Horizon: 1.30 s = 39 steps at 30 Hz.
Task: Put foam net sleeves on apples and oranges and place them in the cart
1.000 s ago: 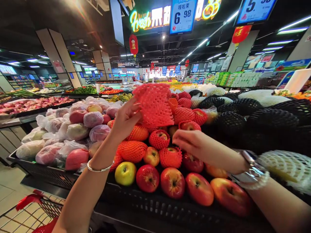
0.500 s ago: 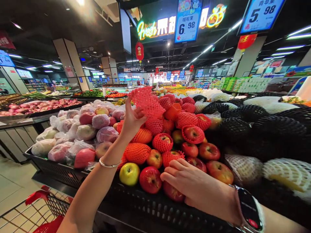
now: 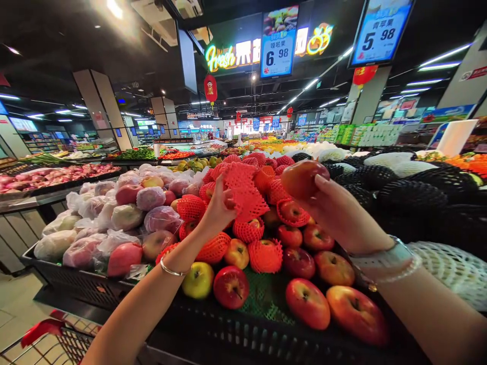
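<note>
My left hand (image 3: 219, 209) pinches a red foam net sleeve (image 3: 245, 190), which hangs flattened above the pile. To its right, my right hand (image 3: 325, 200) grips a red apple (image 3: 302, 178) raised over the fruit, palm turned up and thumb on the apple's side. Beneath both hands, a black crate (image 3: 243, 337) holds loose apples and others in red foam nets. A yellow-green apple (image 3: 198, 280) and a red apple (image 3: 231, 287) lie by its front edge. Right of them shows a bare patch of green liner (image 3: 262, 296).
Plastic-wrapped apples (image 3: 95, 223) fill the left of the display. Fruit in black nets (image 3: 384, 185) and a white-netted fruit (image 3: 449, 268) lie to the right. A shopping cart (image 3: 53, 329) stands at lower left. Price screens (image 3: 279, 43) hang overhead.
My right hand has lifted an apple from the front of the crate up beside the foam sleeve, exposing green liner. My left hand still holds the sleeve, slightly lower. The view has shifted right.
</note>
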Motion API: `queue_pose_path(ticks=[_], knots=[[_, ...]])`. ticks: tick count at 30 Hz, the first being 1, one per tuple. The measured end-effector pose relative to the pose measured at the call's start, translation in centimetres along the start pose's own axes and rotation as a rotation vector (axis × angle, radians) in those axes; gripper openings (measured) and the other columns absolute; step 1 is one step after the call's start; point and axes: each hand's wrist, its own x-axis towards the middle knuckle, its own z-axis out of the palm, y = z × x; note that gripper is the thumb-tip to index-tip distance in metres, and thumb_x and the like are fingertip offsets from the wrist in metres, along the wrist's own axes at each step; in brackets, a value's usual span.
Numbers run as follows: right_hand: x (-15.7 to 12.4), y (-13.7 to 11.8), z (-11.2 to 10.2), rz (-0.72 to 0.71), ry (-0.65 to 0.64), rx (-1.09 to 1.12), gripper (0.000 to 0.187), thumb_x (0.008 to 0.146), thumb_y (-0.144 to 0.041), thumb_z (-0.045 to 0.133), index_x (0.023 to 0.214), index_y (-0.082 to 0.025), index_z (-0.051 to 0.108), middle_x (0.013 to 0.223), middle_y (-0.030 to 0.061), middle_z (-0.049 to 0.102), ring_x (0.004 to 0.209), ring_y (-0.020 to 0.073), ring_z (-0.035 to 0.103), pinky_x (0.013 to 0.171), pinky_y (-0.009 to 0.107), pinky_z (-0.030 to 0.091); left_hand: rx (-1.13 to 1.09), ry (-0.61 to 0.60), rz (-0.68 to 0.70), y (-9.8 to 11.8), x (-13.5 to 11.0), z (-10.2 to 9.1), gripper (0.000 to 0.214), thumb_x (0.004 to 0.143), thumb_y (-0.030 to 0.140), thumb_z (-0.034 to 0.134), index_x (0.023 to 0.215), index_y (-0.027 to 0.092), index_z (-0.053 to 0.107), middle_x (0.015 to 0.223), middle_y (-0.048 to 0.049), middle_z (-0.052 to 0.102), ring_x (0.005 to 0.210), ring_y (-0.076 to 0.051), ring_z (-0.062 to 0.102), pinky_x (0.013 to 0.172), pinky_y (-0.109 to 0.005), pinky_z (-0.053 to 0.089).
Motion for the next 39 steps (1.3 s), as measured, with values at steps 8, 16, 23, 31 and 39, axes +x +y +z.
queue_pose_path(ticks=[8, 16, 23, 31, 39], knots=[[-0.5, -0.1, 2.0, 0.34, 0.003, 0.547, 0.026, 0.079, -0.037, 0.067, 0.103, -0.027, 0.062, 0.12, 0.0004, 0.065, 0.107, 0.0199, 0.064, 0.097, 0.036, 0.054, 0.102, -0.026, 0.01, 1.2, -0.5, 0.9, 0.03, 0.075, 0.037, 0.069, 0.095, 0.017, 0.059, 0.084, -0.0033, 0.068, 0.075, -0.017, 0.065, 0.069, -0.03, 0.056], [-0.7, 1.6, 2.3, 0.424, 0.014, 0.497, 0.027, 0.078, -0.036, 0.069, 0.101, -0.027, 0.06, 0.109, 0.002, 0.068, 0.088, 0.0164, 0.068, 0.082, 0.031, 0.059, 0.467, -0.19, 0.321, 2.1, -0.8, 0.5, 0.014, 0.085, 0.02, 0.056, 0.077, 0.019, 0.067, 0.09, -0.0063, 0.068, 0.097, -0.021, 0.061, 0.092, -0.041, 0.05], [-1.5, 1.4, 3.0, 0.243, -0.136, 0.296, 0.045, 0.074, -0.038, 0.075, 0.114, -0.026, 0.059, 0.112, 0.0035, 0.066, 0.096, 0.0153, 0.064, 0.081, 0.027, 0.054, 0.678, -0.228, 0.249, 1.3, -1.6, 0.2, 0.03, 0.068, 0.012, 0.065, 0.096, 0.015, 0.057, 0.113, -0.0124, 0.061, 0.117, -0.031, 0.052, 0.106, -0.052, 0.039], [-1.8, 2.1, 3.5, 0.138, -0.265, 0.089, 0.052, 0.075, -0.04, 0.073, 0.122, -0.022, 0.058, 0.109, 0.0046, 0.067, 0.1, 0.0193, 0.062, 0.089, 0.034, 0.051, 0.573, -0.195, 0.271, 2.5, -2.0, 1.6, 0.063, 0.065, 0.024, 0.071, 0.121, 0.015, 0.044, 0.121, -0.0141, 0.056, 0.114, -0.028, 0.055, 0.1, -0.044, 0.046], [-2.4, 3.1, 4.3, 0.291, -0.249, 0.37, 0.043, 0.08, -0.048, 0.068, 0.117, -0.028, 0.059, 0.122, 0.0029, 0.062, 0.108, 0.0169, 0.061, 0.09, 0.032, 0.051, 0.648, -0.139, 0.234, 3.1, -1.6, 1.9, 0.039, 0.07, 0.02, 0.066, 0.105, 0.012, 0.052, 0.108, -0.0133, 0.061, 0.1, -0.025, 0.059, 0.094, -0.042, 0.05]])
